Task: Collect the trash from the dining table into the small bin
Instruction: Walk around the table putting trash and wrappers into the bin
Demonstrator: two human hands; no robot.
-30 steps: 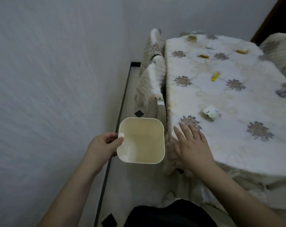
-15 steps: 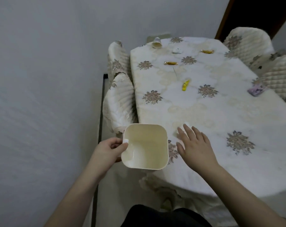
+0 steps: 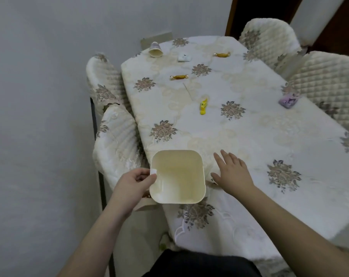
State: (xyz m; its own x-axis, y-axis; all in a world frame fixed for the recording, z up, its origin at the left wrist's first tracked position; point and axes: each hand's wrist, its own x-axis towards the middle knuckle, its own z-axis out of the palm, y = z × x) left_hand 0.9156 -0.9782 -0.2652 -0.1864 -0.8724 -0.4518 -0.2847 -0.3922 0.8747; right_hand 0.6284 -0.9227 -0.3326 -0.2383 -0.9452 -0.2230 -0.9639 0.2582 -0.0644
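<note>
Tablecloth (image 3: 249, 136) hides table; right hand (image 3: 232, 172) covers something unseen.

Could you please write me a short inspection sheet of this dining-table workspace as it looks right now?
Surface: dining table under a cream floral cloth.
Job's things: small bin looks empty, held at the near table edge; two amber candies, yellow wrapper, tipped cup, white scrap, purple packet, thin stick.
Clutter: nothing seen beyond the trash.
Grippers: left hand grips the bin rim; right hand open, fingers spread on the cloth.
Cables: nothing seen.
Surroundings: quilted chairs, grey wall.
</note>
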